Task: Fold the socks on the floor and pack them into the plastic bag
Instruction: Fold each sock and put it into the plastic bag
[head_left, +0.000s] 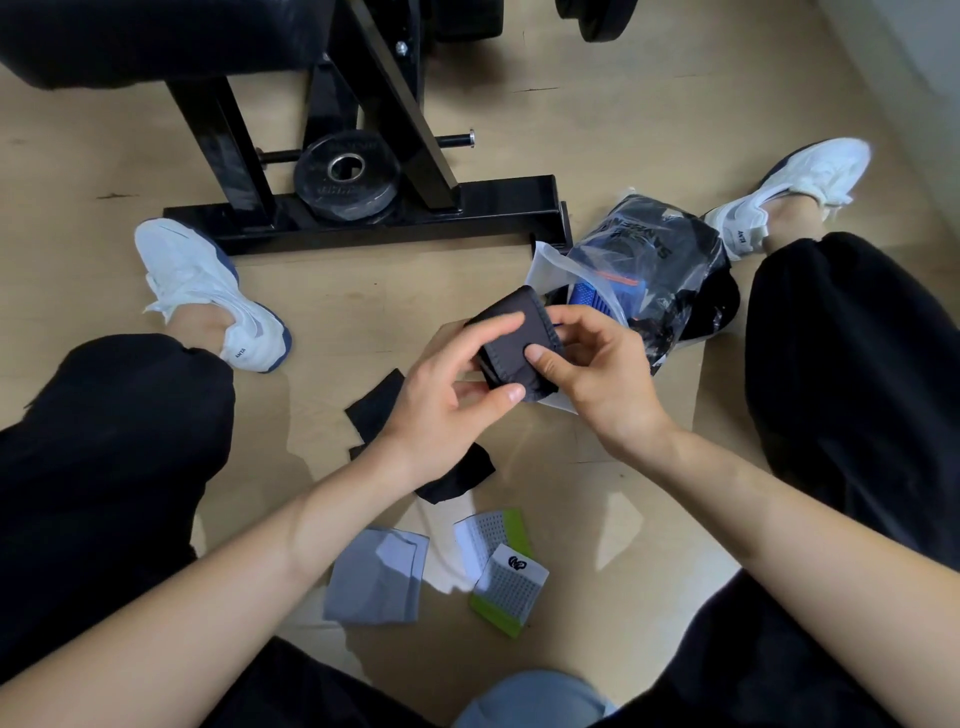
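The right hand (597, 374) pinched the folded dark sock (511, 332) under its curled thumb; the left hand (447, 395) nipped its near edge between outstretched fingers and thumb. The plastic bag (649, 260) lay just beyond the grip, loose socks (374, 577) below it

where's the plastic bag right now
In the head view the plastic bag lies on the floor right of centre, just beyond the dark sock being held, between the bench base and the right shoe.
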